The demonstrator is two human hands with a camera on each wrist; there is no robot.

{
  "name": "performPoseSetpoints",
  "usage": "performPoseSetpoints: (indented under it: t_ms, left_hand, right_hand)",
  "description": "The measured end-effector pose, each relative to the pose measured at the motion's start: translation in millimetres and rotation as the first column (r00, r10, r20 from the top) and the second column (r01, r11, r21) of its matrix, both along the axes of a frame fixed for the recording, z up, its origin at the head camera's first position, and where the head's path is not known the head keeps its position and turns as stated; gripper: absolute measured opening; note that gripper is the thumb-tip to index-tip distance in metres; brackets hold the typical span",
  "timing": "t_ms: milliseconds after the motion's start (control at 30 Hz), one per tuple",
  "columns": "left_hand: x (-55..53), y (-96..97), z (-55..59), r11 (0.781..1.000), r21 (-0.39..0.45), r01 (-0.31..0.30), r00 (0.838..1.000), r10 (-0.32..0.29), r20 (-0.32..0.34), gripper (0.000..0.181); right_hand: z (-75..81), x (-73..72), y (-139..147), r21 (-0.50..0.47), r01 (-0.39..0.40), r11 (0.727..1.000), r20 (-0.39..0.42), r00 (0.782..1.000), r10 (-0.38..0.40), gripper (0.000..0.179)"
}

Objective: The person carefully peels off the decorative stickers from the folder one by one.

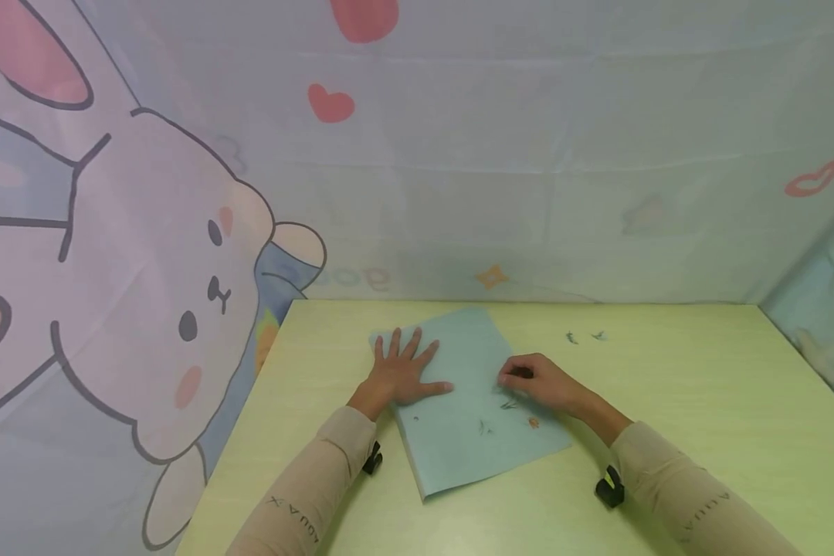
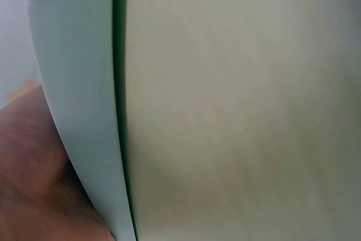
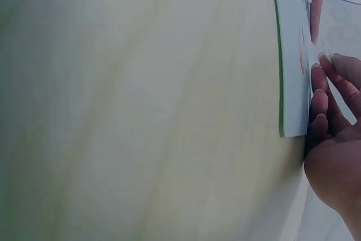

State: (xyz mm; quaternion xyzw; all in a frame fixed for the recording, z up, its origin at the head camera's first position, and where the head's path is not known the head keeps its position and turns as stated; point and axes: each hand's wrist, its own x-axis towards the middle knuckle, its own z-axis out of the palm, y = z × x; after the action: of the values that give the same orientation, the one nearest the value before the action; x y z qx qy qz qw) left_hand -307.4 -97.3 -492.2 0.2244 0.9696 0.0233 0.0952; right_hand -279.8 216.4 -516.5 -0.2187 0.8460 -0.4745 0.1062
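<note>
A light blue paper booklet or folded sheet (image 1: pixel 452 452) lies tilted on the table. Small green sprigs (image 1: pixel 508 405) and an orange flower (image 1: pixel 533 422) show on its lower right part. My left hand (image 1: pixel 401 378) rests flat on its upper left, fingers spread and thumb pointing right. At the paper's right side my right hand (image 1: pixel 538 382) has thumb and index finger pinched together. In the right wrist view a small see-through piece (image 3: pixel 327 46) shows at those fingertips; its kind is unclear. The left wrist view shows the paper's edge (image 2: pixel 73 55) beside the left hand.
Two small sprigs (image 1: pixel 571 337) (image 1: pixel 600 336) lie on the pale yellow-green table (image 1: pixel 681 371) at the back right. A printed cloth (image 1: pixel 459 154) with hearts and a rabbit hangs behind and to the left. Black wrist devices (image 1: pixel 610 488) sit under both forearms.
</note>
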Motion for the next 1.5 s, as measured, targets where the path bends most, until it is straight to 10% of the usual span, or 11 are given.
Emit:
performPoseSetpoints:
  t_ms: [1500]
  left_hand:
    - [-0.4,5.7,-0.5,1.000,0.003,-0.015,1.000,0.015,-0.004,0.096]
  right_hand:
    - [7.8,-22.3,88.7,-0.052,0.264,0.963,0.025,0.964,-0.263,0.028]
